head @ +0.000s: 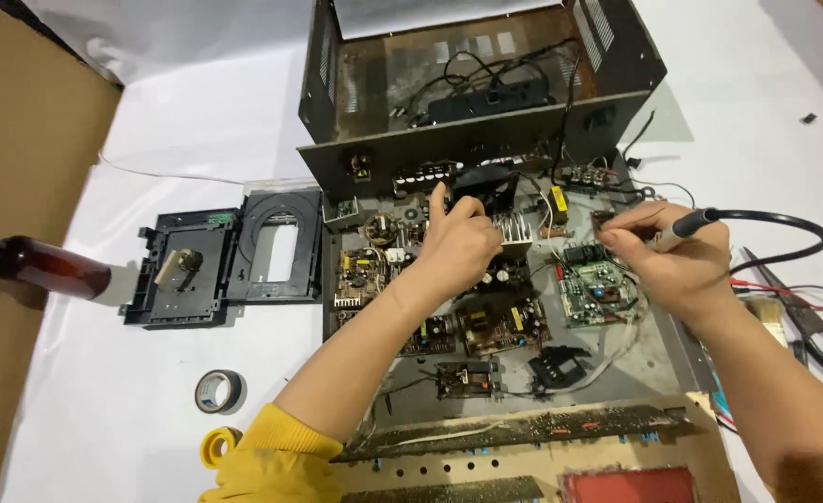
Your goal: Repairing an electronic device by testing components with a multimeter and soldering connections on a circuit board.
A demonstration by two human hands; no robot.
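Observation:
An opened electronic device lies on a white sheet, its metal chassis [658, 349] filled with several circuit boards. My left hand [456, 250] rests on the boards near the middle, index finger pointing up toward a small black fan [486, 184]; it holds nothing that I can see. My right hand [672, 256] grips a soldering iron [686, 226] like a pen, its tip over a green circuit board [590, 291] on the right side. The iron's black cable [784, 224] loops off to the right.
The black metal cover [467, 74] stands open behind the chassis. A black disc-drive tray assembly [220, 256] lies left, a brown bottle [43, 265] farther left. Two tape rolls [218, 391] sit at the lower left. Scissors and wires [802, 312] lie at the right.

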